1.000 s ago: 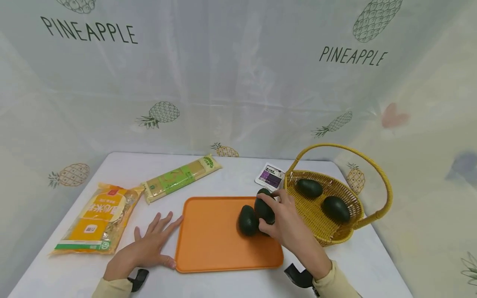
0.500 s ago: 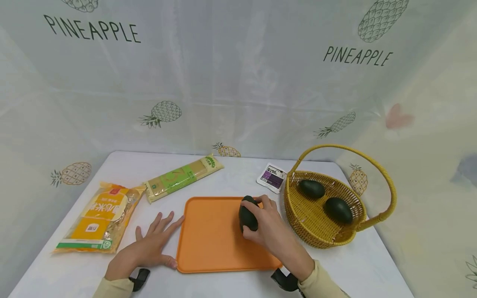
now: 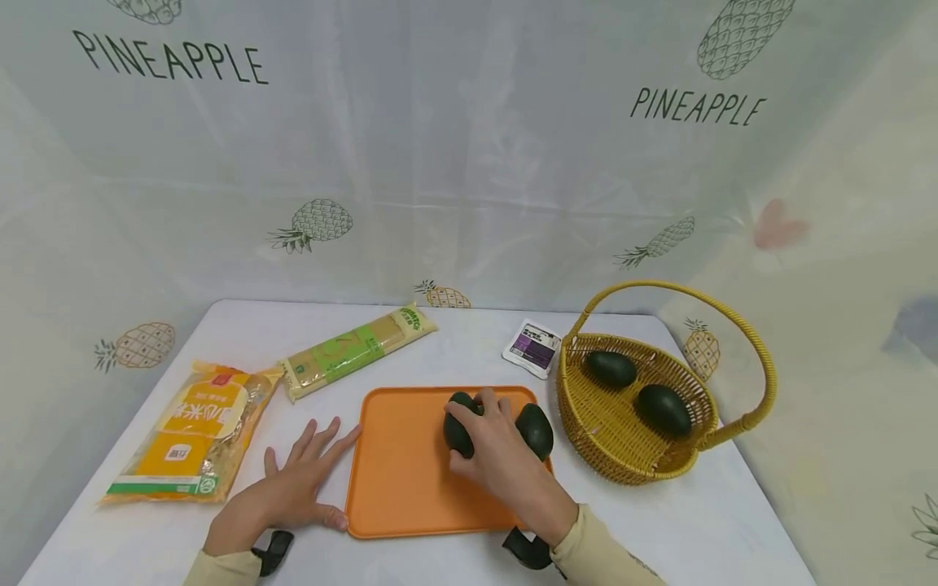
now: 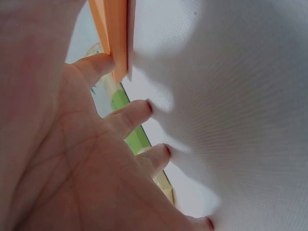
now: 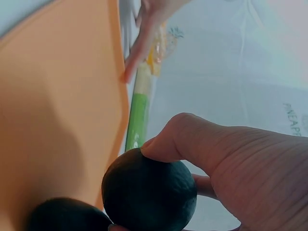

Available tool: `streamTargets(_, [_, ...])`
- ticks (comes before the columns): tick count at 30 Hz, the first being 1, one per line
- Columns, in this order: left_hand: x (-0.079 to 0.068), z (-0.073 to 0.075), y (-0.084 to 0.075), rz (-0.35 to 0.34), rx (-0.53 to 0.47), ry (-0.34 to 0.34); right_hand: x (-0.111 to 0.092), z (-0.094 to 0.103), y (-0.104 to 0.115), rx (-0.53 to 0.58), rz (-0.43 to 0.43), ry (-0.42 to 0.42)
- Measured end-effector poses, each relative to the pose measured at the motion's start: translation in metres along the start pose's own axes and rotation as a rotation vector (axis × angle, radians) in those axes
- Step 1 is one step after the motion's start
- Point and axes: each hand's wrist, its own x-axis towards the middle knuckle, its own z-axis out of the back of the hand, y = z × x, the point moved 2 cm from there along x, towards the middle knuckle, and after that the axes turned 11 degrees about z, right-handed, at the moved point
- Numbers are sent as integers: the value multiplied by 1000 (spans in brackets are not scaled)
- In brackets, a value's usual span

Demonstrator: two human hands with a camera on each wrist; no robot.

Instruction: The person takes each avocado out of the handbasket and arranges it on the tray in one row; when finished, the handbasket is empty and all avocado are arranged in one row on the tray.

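Observation:
My right hand [image 3: 506, 464] grips a dark green avocado [image 3: 457, 435] over the orange tray [image 3: 403, 488], fingers over its top and thumb at its near side. The right wrist view shows the thumb pressed on this avocado's rounded end [image 5: 147, 192]. A second avocado [image 3: 535, 430] lies by the tray's right edge, just right of the hand. With fingers spread, my left hand [image 3: 296, 486] rests on the table, its index fingertip and thumb tip at the tray's left rim. Its palm [image 4: 77, 159] fills much of the left wrist view.
A yellow wicker basket [image 3: 611, 435] with a tall handle stands right of the tray, holding two avocados [image 3: 663, 409]. A white and purple packet [image 3: 532, 348] lies beside it. Behind the tray is a long green-labelled package [image 3: 359, 350]; an orange-labelled bag [image 3: 192, 431] lies at left.
My right hand has moved left across the tray and holds an avocado farther left. The loose avocado first showed left of the hand; now one lies to its right. The left hand stays put.

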Motion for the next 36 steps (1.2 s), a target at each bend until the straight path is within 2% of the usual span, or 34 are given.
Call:
streamTargets(8, [0, 1, 0, 1, -7, 5, 4, -10, 6, -32, 6, 22])
streamTargets(17, [1, 0, 1, 7, -1, -2, 11, -17, 8, -65, 27, 9])
streamTargets(23, [1, -1, 1, 4, -2, -4, 13, -23, 8, -91, 9, 29])
streamTargets(36, [0, -1, 1, -6, -4, -4, 15, -40, 13, -206, 18, 64])
